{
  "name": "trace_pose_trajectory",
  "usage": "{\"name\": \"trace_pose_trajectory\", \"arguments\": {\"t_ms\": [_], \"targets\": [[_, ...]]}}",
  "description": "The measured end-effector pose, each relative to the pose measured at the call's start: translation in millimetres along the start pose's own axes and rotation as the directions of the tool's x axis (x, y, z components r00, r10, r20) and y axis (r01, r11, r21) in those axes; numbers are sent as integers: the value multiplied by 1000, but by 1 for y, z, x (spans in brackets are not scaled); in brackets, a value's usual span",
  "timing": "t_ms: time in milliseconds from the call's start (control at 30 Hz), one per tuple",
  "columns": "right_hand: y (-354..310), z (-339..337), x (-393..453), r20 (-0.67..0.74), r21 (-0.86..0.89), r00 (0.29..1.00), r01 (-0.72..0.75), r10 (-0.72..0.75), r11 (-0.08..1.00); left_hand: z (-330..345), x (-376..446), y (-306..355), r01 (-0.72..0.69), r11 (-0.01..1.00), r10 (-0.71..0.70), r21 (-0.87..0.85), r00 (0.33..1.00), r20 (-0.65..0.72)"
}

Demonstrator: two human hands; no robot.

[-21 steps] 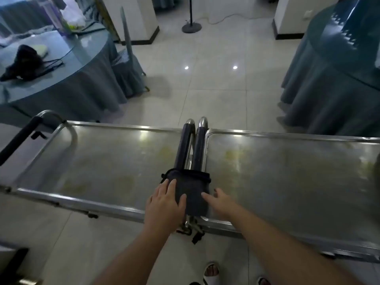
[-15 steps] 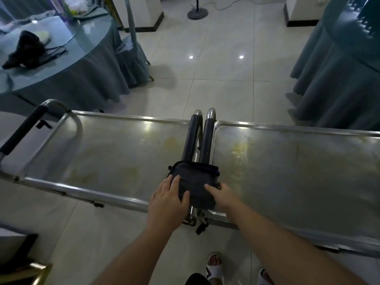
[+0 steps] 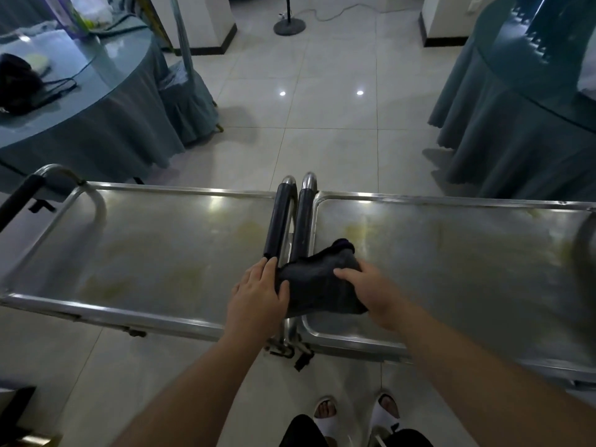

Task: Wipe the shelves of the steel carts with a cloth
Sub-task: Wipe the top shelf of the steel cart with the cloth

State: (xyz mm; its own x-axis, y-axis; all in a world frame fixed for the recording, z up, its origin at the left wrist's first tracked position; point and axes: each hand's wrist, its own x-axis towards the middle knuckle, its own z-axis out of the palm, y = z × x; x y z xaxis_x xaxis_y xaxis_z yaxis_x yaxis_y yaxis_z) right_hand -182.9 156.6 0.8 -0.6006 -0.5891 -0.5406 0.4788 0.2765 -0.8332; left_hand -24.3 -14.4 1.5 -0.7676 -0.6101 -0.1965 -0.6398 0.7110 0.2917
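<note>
Two steel carts stand side by side before me, the left cart's top shelf [image 3: 154, 253] and the right cart's top shelf [image 3: 451, 262] both streaked with yellowish smears. Their two black-padded handles [image 3: 292, 217] meet in the middle. A dark cloth [image 3: 319, 285] is bunched over the near end of the handles and the right cart's left rim. My left hand [image 3: 258, 295] grips the cloth's left edge, thumb on top. My right hand [image 3: 367, 290] holds its right side, fingers pressed down on it.
A round table with a grey-blue skirt [image 3: 80, 124] stands at back left, a covered chair [image 3: 187, 98] beside it. Another skirted round table [image 3: 522, 117] fills the back right. Tiled floor [image 3: 322, 124] lies between them. A stand base [image 3: 289, 26] is far back.
The cloth has shifted right, off the handles toward the right cart's shelf, and is now lifted and bunched. Both hands have closed on it, and the view has tilted down.
</note>
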Motion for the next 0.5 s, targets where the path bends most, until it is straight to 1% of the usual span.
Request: {"name": "trace_pose_trajectory", "arguments": {"t_ms": [133, 200, 233, 300, 367, 433, 500], "targets": [[-23, -43, -12, -1, -58, 997, 82, -82, 995, 3, 12, 26, -75, 997, 75, 13, 997, -11], [-33, -57, -13, -13, -167, 990, 139, -143, 976, 3, 19, 39, -95, 995, 95, -2, 995, 0], [-36, -63, -12, -20, -249, 985, 162, -172, 955, 3, 24, 45, -108, 994, 108, -10, 994, 7], [-36, -72, -5, -3, -440, 969, 219, -246, 871, 3, 33, 54, -155, 988, 155, -9, 988, 12], [-31, -75, 4, 1, -612, 949, 251, -317, 750, 4, 43, 61, -205, 979, 206, -14, 978, 27], [-23, -71, 13, -40, -725, 913, 253, -405, 641, 7, 54, 65, -242, 970, 243, -19, 969, 43], [-9, -62, 22, -54, -832, 869, 233, -491, 504, 12, 69, 66, -280, 960, 281, -25, 958, 55]]}}
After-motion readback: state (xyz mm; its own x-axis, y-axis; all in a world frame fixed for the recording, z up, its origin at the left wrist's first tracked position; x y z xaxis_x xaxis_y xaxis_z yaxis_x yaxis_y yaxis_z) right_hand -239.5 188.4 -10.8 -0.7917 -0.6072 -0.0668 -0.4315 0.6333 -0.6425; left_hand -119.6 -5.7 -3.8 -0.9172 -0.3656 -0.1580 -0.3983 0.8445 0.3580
